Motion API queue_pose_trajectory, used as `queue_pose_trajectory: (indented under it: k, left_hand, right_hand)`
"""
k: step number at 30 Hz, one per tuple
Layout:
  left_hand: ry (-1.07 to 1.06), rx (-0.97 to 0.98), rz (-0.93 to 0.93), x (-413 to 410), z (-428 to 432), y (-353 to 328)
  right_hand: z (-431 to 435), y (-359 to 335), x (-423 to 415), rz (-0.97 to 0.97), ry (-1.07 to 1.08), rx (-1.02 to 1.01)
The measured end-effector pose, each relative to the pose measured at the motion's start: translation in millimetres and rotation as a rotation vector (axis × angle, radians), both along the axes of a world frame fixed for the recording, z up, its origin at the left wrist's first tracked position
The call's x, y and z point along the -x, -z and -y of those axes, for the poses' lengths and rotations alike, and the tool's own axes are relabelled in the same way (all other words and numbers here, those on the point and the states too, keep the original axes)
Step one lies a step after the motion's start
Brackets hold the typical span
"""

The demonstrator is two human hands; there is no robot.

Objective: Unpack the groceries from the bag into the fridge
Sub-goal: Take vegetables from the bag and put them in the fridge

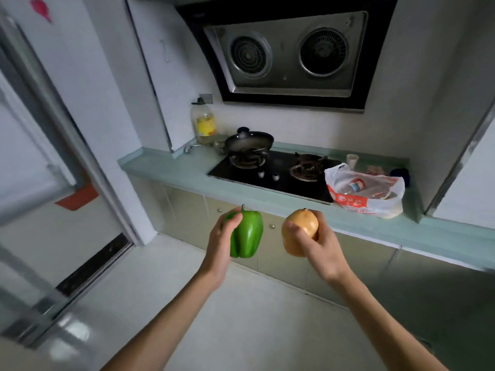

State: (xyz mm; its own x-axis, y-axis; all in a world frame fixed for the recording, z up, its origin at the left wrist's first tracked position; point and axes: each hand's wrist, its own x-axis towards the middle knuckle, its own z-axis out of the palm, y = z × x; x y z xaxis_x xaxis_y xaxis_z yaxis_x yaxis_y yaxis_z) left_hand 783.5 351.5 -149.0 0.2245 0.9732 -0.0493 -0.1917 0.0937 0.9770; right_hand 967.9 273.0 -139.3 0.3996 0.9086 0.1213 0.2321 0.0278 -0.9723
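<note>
I have my left hand (218, 245) curled round a green pepper (247, 234) and my right hand (318, 250) gripping an onion (301, 231), both held in the air before the surface's (171, 167) front edge. The plastic bag (367, 204) sits toward the surface's right end, just beside the stove (270, 172), with a bottle (353, 186) showing inside.

left hand (218, 246) gripping green pepper (247, 234), right hand (320, 249) holding likely onion (300, 231)
</note>
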Motion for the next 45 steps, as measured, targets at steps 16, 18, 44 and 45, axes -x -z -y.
queue_pose_trajectory:
  k: [16,18,44,45]
  left_hand:
    - [-0.51,-0.059,0.082,381.7,44.6,-26.2]
    - [-0.588,-0.048,0.044,433.4,51.3,-29.9]
    - [-1.389,-0.337,-0.896,790.6,183.9,-120.2]
    - [-1.397,-0.298,-1.001,802.2,182.9,-123.3]
  right_hand:
    - [-64.2,-28.3,359.4,-0.085,-0.572,-0.026]
    - [-64.9,-29.0,411.7,-0.083,-0.654,-0.028]
    - [-125.9,-115.5,874.3,0.195,-1.528,-0.494]
    - [-131.8,-118.9,889.4,0.206,-1.558,-0.502]
